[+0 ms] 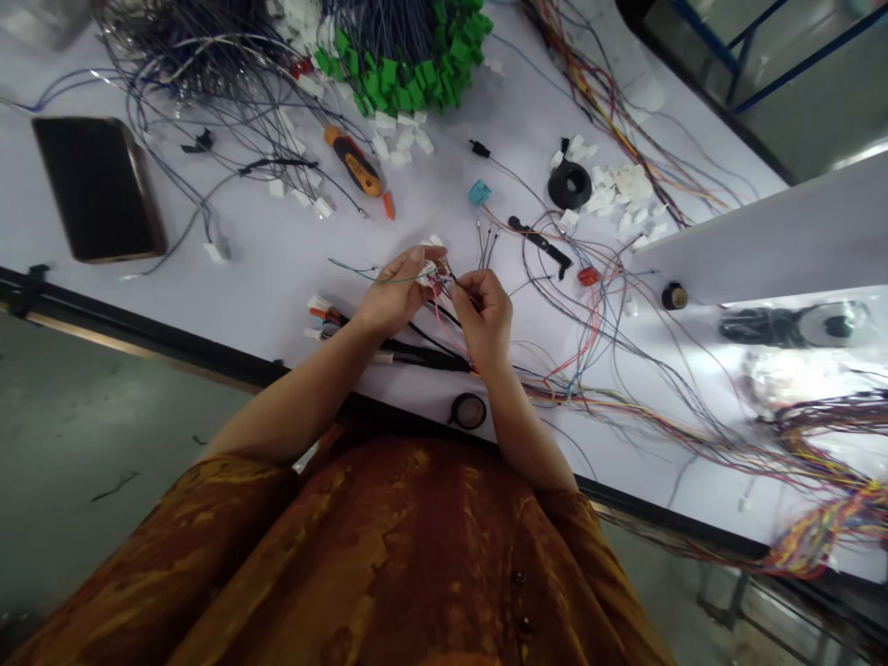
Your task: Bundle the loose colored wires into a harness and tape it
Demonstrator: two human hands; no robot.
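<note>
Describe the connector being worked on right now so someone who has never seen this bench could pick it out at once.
On the white worktable, two hands meet near the front edge. Between the left hand and right hand sits a small white connector with thin wires; unlike the white connectors scattered farther back, it is held up off the surface.

Wire-harness workshop, factory-like: long white-topped workbench (228, 310) covered with loose multicoloured insulated wires (825, 453), a bundle of wires ending in green plastic connectors (409, 79), small white plastic connectors (614, 190), an orange-and-black screwdriver (353, 162). Grey concrete floor (104, 444) below, blue metal frame (728, 37) beyond.
</note>
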